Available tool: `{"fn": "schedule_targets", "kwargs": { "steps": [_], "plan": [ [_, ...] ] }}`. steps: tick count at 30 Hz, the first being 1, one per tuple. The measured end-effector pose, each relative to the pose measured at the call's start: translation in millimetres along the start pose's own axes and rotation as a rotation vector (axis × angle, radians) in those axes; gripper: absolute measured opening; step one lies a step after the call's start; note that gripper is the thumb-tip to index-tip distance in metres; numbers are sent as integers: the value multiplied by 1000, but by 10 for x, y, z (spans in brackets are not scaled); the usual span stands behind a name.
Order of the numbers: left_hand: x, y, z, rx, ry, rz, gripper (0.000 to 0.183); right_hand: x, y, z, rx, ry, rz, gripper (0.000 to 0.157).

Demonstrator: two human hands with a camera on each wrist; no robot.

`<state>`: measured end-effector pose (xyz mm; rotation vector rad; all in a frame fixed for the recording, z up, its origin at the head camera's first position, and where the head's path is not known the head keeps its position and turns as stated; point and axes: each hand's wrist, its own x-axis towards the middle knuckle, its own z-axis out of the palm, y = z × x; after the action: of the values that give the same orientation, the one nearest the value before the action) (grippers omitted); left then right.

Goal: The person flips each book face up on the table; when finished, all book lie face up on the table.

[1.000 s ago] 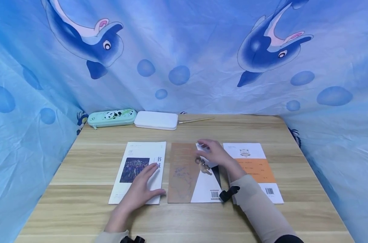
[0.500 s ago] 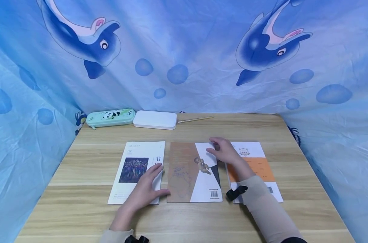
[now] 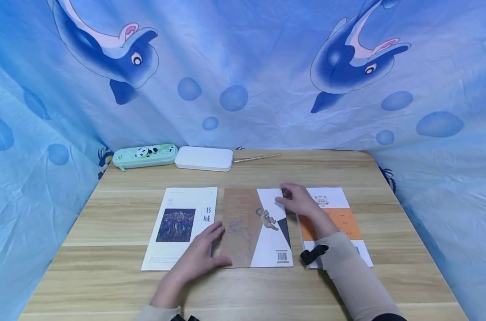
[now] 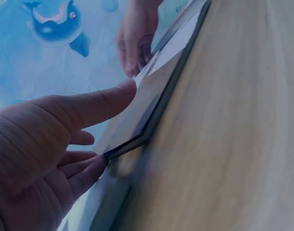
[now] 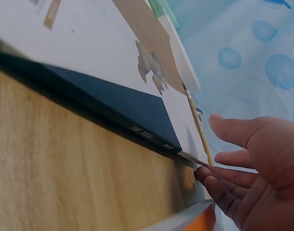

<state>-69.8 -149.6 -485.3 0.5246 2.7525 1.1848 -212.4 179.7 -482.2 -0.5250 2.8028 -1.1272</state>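
- Whereas half a second ago the left hand [image 3: 200,256] covered more of the white magazine [image 3: 176,198], it now sits farther right, at the near left corner of the brown-and-white book [image 3: 240,205]; the right hand [image 3: 301,200] has scarcely moved.
- In my judgement, this shift brings both hands to the book's opposite sides, so it could be steadied or squared; no grip is established.
- Left fingers: loosely bent and spread, fingertips at the book's edge, thumb apart from them and above the cover; nothing held. Whether the thumb touches the cover cannot be told.
- Right fingers: relaxed, thumb well apart, fingertips at the far right corner, apparently touching; nothing held.
- Location: the book lies flat on the table [image 3: 106,285], between the magazine and the orange-and-white book [image 3: 347,223], apart from both.
- Orientation: its long axis, allowing for foreshortening, is judged to run from the person toward the curtain [image 3: 275,116]. Its dark spine [image 5: 142,130] faces the person's right; the barcode [image 3: 282,256] sits at the near right corner, so the top edge points away.
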Motion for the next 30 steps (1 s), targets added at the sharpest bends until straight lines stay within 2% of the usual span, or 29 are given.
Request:
{"fn": "schedule_targets", "kwargs": {
  "steps": [2,4,6,11,15,19,26,30],
  "plan": [
    [-6,19,20,10,-16,0,104,12,-6,16,-9,-4,-11,21],
    [-13,36,36,14,-39,-10,108,23,-12,29,-19,-10,-15,17],
    [-20,52,48,16,-59,-10,112,17,-23,33,-22,-4,0,21],
    [-25,56,86,44,-89,6,111,-14,-33,17,12,22,65,45],
    [-31,45,102,51,-86,4,106,-28,2,-3,54,26,72,42],
    [-31,47,113,24,-93,3,102,-53,63,-34,95,38,44,36],
    [-22,67,142,-41,-116,1,100,-86,155,-93,26,42,-90,44],
    [-19,71,145,-47,-121,4,100,-107,189,-169,20,25,-90,45]
  ]
}}
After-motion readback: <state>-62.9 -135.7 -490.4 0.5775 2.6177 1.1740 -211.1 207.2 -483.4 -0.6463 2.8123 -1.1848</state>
